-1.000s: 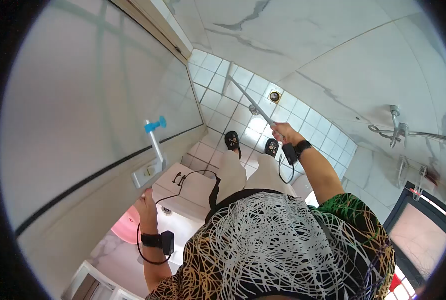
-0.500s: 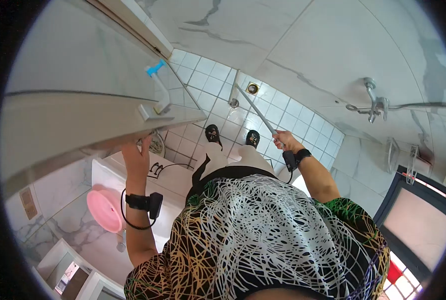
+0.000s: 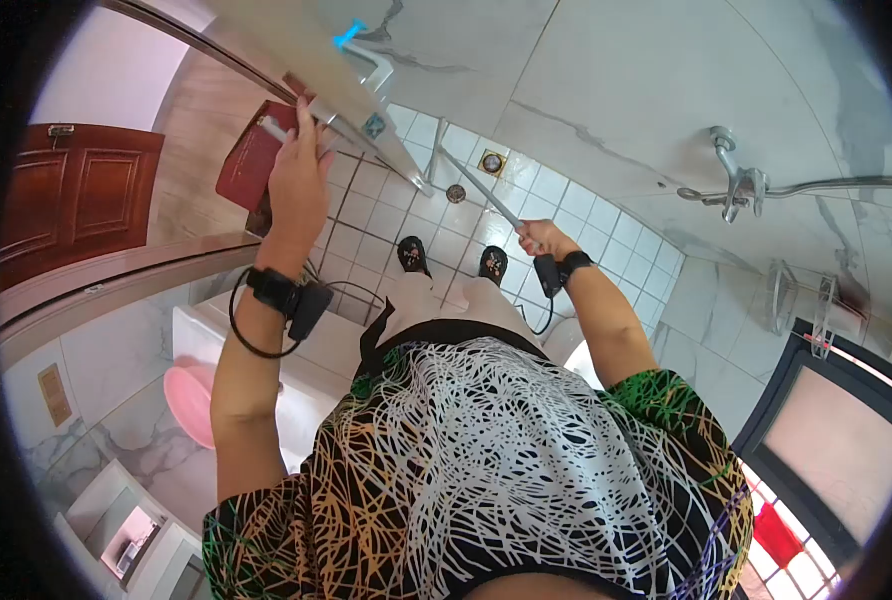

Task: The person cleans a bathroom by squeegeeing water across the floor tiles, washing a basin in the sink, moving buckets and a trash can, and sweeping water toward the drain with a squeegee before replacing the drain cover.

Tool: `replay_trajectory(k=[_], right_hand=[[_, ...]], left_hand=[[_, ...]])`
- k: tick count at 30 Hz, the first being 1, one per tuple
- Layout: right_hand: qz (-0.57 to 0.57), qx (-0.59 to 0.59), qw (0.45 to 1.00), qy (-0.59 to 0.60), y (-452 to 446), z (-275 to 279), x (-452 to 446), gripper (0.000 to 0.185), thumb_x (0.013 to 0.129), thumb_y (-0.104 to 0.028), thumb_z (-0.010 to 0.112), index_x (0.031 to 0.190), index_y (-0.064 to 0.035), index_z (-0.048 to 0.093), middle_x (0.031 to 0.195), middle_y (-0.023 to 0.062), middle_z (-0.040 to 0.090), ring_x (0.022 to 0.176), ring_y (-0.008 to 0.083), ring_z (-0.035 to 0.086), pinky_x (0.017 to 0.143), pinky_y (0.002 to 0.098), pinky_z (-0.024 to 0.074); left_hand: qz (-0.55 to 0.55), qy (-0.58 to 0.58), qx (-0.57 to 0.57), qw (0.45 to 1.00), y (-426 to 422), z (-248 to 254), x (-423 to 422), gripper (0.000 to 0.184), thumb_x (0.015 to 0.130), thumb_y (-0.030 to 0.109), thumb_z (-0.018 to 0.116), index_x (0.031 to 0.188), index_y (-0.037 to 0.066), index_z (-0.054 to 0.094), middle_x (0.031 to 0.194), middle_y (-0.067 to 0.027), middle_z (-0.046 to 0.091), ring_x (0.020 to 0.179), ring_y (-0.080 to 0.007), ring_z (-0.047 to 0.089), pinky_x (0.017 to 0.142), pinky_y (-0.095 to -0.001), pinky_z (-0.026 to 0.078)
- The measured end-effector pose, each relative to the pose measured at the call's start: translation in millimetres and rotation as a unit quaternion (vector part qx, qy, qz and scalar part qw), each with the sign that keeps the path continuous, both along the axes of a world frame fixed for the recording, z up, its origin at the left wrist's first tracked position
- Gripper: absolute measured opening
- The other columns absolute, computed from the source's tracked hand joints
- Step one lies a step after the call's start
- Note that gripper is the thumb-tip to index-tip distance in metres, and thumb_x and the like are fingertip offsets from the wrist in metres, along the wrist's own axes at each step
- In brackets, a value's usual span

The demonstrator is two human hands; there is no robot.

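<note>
My left hand [image 3: 301, 185] is at the edge of the swung-open door [image 3: 351, 85], fingers curled against it beside a pale handle [image 3: 274, 127]. Exactly how the fingertips grip is partly hidden. A blue-tipped hook [image 3: 349, 35] sticks out from the door's inner face. In my right hand [image 3: 546, 240] is the grey pole of a floor squeegee [image 3: 481, 190], fingers wrapped round its upper end. It slants down to the tiles, where its narrow head [image 3: 437, 148] rests near the door's lower corner.
White floor tiles [image 3: 556, 190] hold two drains [image 3: 492, 162]. Beyond the doorway lie a dark red mat [image 3: 251, 165] and a brown wooden door [image 3: 86, 190]. A pink basin [image 3: 194, 400] stands at left. A shower tap [image 3: 734, 180] juts from the right wall.
The door has swung open, uncovering the doorway, mat and brown door. My left hand has moved up and forward with it. My right hand and the squeegee have shifted slightly left in view.
</note>
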State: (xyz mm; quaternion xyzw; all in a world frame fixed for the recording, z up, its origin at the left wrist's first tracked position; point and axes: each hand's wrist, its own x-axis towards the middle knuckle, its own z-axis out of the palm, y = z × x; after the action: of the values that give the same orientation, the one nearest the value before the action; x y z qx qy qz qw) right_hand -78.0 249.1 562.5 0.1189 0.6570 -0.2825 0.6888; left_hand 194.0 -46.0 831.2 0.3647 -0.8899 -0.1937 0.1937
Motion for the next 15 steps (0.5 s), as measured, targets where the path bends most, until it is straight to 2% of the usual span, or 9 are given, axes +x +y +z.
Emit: replay_trajectory(k=[2, 4, 7, 11, 13, 14, 15], right_hand=[[0.022, -0.007, 1.000, -0.001, 11, 13, -9, 0.005, 0.088, -0.011, 0.047, 0.092, -0.0131, 0.047, 0.058, 0.0010, 0.041, 0.042, 0.0051, 0.034, 0.034, 0.0184, 0.0284], [-0.006, -0.004, 0.999, -0.034, 20, 23, -14, 0.004, 0.087, -0.011, 0.047, 0.090, -0.0132, 0.045, 0.058, 0.0008, 0.040, 0.042, 0.0051, 0.034, 0.033, 0.0178, 0.0282], [-0.014, -0.005, 0.997, -0.073, 34, 12, -29, 0.011, 0.087, -0.011, 0.049, 0.082, -0.0132, 0.040, 0.059, 0.0006, 0.039, 0.042, 0.0053, 0.034, 0.033, 0.0171, 0.0282], [-0.025, 0.015, 0.995, -0.097, 43, 20, -38, 0.012, 0.088, -0.011, 0.049, 0.082, -0.0129, 0.039, 0.060, 0.0011, 0.039, 0.042, 0.0052, 0.034, 0.032, 0.0159, 0.0277], [-0.030, 0.015, 0.993, -0.113, 44, 26, -38, 0.011, 0.088, -0.011, 0.049, 0.084, -0.0127, 0.039, 0.060, 0.0015, 0.039, 0.043, 0.0050, 0.034, 0.031, 0.0152, 0.0273], [-0.021, 0.020, 0.996, -0.084, 43, 26, -33, 0.006, 0.086, -0.016, 0.047, 0.083, -0.0141, 0.043, 0.056, -0.0004, 0.040, 0.041, 0.0054, 0.032, 0.031, 0.0178, 0.0175], [-0.038, 0.016, 0.997, -0.071, 44, 29, -30, 0.006, 0.086, -0.016, 0.048, 0.083, -0.0138, 0.043, 0.056, -0.0005, 0.040, 0.041, 0.0054, 0.032, 0.031, 0.0179, 0.0177]], left_hand=[[-0.007, -0.013, -0.021, 1.000, -8, -5, -15, 0.071, 0.080, 0.009, 0.059, 0.139, 0.005, 0.019, 0.109, -0.0171, 0.057, 0.103, -0.0402, 0.051, 0.085, -0.0424, 0.043], [-0.003, -0.022, -0.042, 0.999, -14, -10, -27, 0.072, 0.080, 0.010, 0.060, 0.139, 0.006, 0.019, 0.103, -0.0148, 0.061, 0.100, -0.0403, 0.053, 0.084, -0.0427, 0.044], [-0.012, -0.029, -0.076, 0.997, -22, -14, -40, 0.072, 0.078, 0.009, 0.061, 0.137, 0.002, 0.020, 0.097, -0.0154, 0.063, 0.097, -0.0393, 0.056, 0.083, -0.0407, 0.046], [-0.053, -0.020, -0.120, 0.991, -32, -17, -50, 0.072, 0.078, 0.009, 0.062, 0.133, -0.009, 0.020, 0.078, -0.0185, 0.062, 0.074, -0.0348, 0.059, 0.070, -0.0409, 0.046], [-0.052, -0.002, -0.130, 0.990, -36, -21, -53, 0.072, 0.077, 0.010, 0.062, 0.134, -0.009, 0.020, 0.074, -0.0187, 0.060, 0.071, -0.0341, 0.058, 0.068, -0.0414, 0.045], [-0.052, 0.007, -0.134, 0.990, -38, -23, -54, 0.072, 0.077, 0.010, 0.062, 0.134, -0.008, 0.021, 0.073, -0.0188, 0.059, 0.070, -0.0338, 0.057, 0.066, -0.0417, 0.045], [-0.048, 0.004, -0.137, 0.989, -40, -23, -56, 0.073, 0.077, 0.010, 0.062, 0.134, -0.008, 0.021, 0.072, -0.0189, 0.059, 0.070, -0.0337, 0.057, 0.066, -0.0416, 0.045]])
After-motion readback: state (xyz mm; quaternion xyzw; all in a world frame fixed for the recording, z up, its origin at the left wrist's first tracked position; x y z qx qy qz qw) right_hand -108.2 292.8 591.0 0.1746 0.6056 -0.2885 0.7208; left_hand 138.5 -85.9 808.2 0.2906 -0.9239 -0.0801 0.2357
